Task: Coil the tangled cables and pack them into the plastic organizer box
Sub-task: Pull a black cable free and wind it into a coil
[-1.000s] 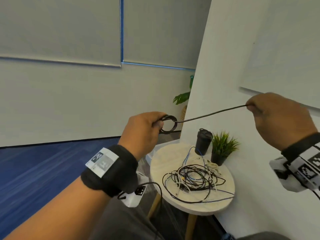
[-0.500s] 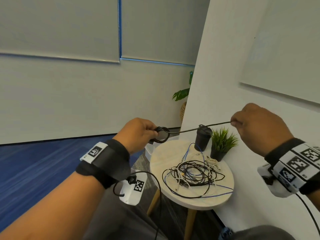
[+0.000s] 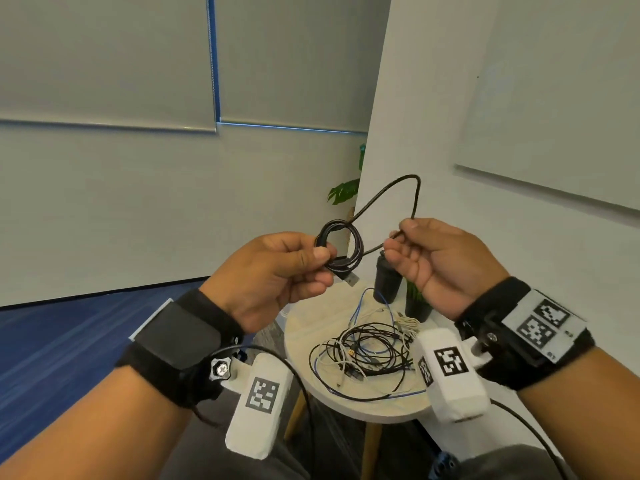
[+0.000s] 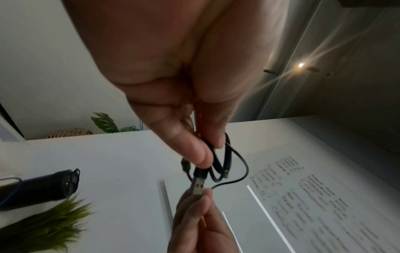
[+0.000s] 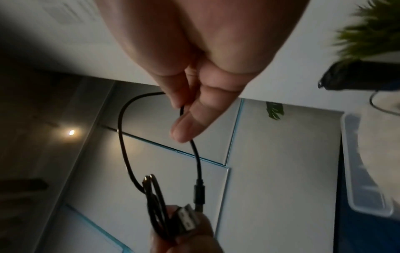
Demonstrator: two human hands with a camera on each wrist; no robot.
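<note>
The left hand [image 3: 273, 271] pinched a small round coil of thin black cable [image 3: 341, 249] between its thumb and curled fingers, up in the air above the round table [image 3: 311, 341]. A flat, shiny metal plug [image 3: 351, 279] stuck out from under the coil, just below the thumb. The right hand [image 3: 440, 258] was close beside it and pinched the loose end of the same cable between thumb and first finger, with the other fingers curled in. Between the two hands the cable rose in a tall, bent loop [image 3: 398, 188]. In the right wrist view a small dark plug [image 5: 199, 193] hung from the cable below the fingertips [image 5: 184, 131]. On the pale, smooth tabletop lay a messy pile of more cables [image 3: 367, 351], thin and stringy, in black, white and blue. Behind the pile stood a dark cup with a lid [image 3: 386, 282] and a little spiky green plant in a black pot [image 3: 417, 306]. A clear plastic box [image 5: 363, 171] showed at the edge of the right wrist view, beside the table.
</note>
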